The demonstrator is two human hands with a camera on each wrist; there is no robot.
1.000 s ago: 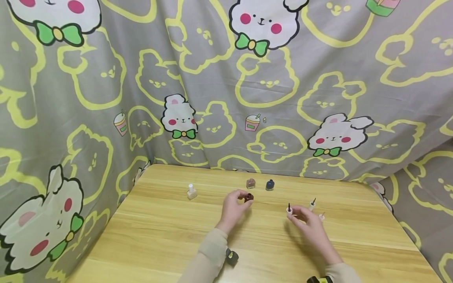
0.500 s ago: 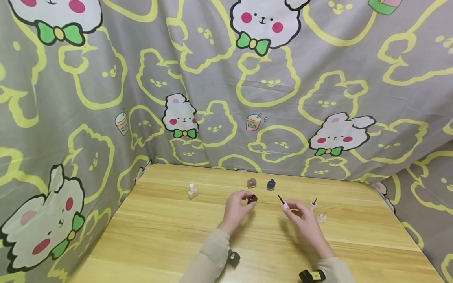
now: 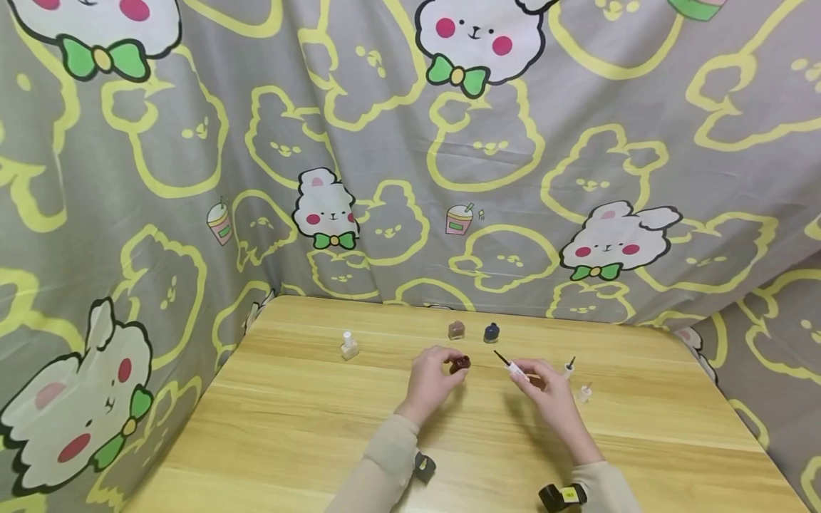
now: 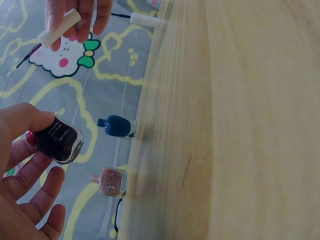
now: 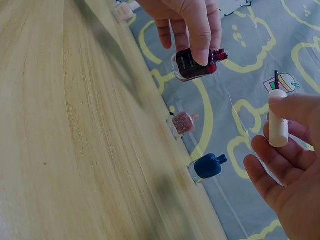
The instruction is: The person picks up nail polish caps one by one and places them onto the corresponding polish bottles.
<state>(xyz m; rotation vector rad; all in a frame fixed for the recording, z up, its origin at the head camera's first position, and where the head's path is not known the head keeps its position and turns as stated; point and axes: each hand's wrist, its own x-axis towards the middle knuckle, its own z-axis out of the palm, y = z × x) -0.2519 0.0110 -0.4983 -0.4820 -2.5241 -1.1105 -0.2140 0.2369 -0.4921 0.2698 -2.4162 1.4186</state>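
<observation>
My left hand [image 3: 432, 382] pinches a dark red nail polish bottle [image 5: 192, 66] above the table, its threaded neck uncapped. In my right hand [image 3: 550, 392] is a white nail polish cap [image 4: 59, 27], gripped between thumb and fingers. Its dark brush [image 3: 502, 358] points up and leftward, toward the bottle, with a gap between them. Behind the hands stand an uncapped pink glitter bottle [image 3: 456, 330] and an uncapped dark blue bottle [image 3: 491, 333].
Right of the right hand, two white caps [image 3: 584, 394] stand on the table with brushes upward. A capped pale polish bottle [image 3: 349, 347] stands at the left. A patterned curtain [image 3: 398, 142] hangs behind the wooden table [image 3: 288, 413].
My right hand has moved left and tipped the cap, so its brush went from upright to slanting toward the bottle. The left hand with the bottle has shifted slightly right.
</observation>
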